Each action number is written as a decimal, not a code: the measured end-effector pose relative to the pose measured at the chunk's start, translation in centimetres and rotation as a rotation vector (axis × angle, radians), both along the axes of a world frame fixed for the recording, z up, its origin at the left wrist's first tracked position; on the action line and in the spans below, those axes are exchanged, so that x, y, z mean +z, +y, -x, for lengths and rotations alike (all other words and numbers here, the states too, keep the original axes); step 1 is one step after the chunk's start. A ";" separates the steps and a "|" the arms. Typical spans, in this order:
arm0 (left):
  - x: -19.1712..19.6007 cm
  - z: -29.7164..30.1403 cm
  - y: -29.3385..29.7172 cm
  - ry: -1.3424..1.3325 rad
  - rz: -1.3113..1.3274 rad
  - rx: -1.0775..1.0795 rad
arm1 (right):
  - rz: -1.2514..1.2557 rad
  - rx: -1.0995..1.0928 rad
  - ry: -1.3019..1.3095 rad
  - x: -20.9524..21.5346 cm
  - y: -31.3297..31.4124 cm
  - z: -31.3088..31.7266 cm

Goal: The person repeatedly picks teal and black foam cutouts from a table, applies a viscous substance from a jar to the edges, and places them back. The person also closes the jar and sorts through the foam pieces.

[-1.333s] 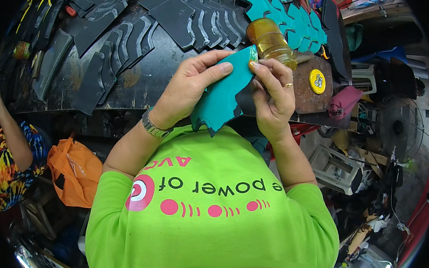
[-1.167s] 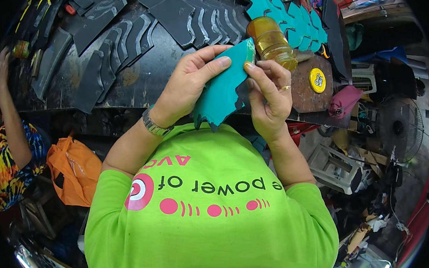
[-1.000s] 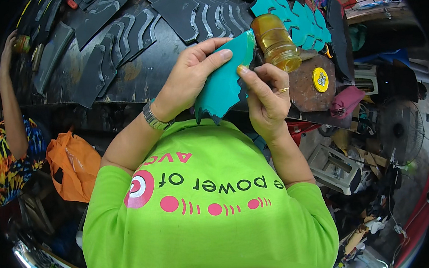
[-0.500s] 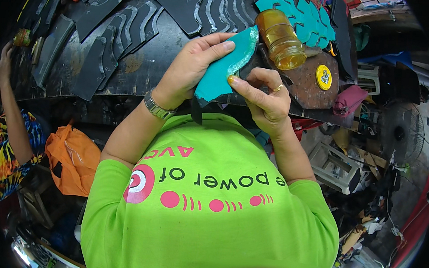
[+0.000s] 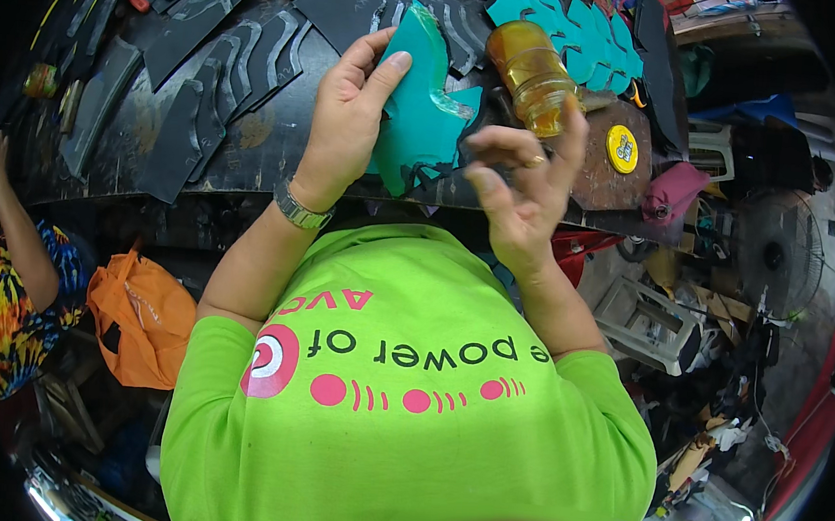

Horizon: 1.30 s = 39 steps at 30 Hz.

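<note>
Your left hand (image 5: 343, 125) pinches a teal piece (image 5: 414, 110), upper centre; your right hand (image 5: 528, 202) — empty, fingers loosely spread — is near the jar (image 5: 526, 65) (amber stuff inside), right of centre.

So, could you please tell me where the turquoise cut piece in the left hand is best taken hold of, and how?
I'd pinch the turquoise cut piece by its plain left side, coming from the left, thumb over its face, as the left hand does: a glossy whitish band lines its curved right edge, so probably avoid that side.
</note>
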<state>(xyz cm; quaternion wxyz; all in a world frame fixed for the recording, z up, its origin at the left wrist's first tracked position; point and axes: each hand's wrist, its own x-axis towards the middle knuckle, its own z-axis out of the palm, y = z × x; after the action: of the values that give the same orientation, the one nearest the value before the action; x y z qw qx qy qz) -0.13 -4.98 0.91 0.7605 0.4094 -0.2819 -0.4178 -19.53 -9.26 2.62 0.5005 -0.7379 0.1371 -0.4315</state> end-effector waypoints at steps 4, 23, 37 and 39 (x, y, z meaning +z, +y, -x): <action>0.4 0.7 0.6 -0.034 -0.046 -0.097 | -0.377 0.025 0.062 0.9 1.0 -0.8; -1.6 0.6 3.1 0.048 -0.139 -0.444 | 0.470 -0.370 1.140 3.7 -4.3 6.3; -1.2 2.1 2.7 0.181 -0.132 -0.422 | 0.314 -0.336 0.338 8.5 -1.8 5.2; -0.9 2.4 2.7 0.209 -0.124 -0.432 | 0.194 -0.308 0.123 7.9 -0.5 4.1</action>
<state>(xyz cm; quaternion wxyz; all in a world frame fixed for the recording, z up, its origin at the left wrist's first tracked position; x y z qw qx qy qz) -2.54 -2.25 -0.02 0.6520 0.3401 -0.2565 -0.6272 -23.61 -9.76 10.53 0.3458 -0.7780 0.2363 -0.4683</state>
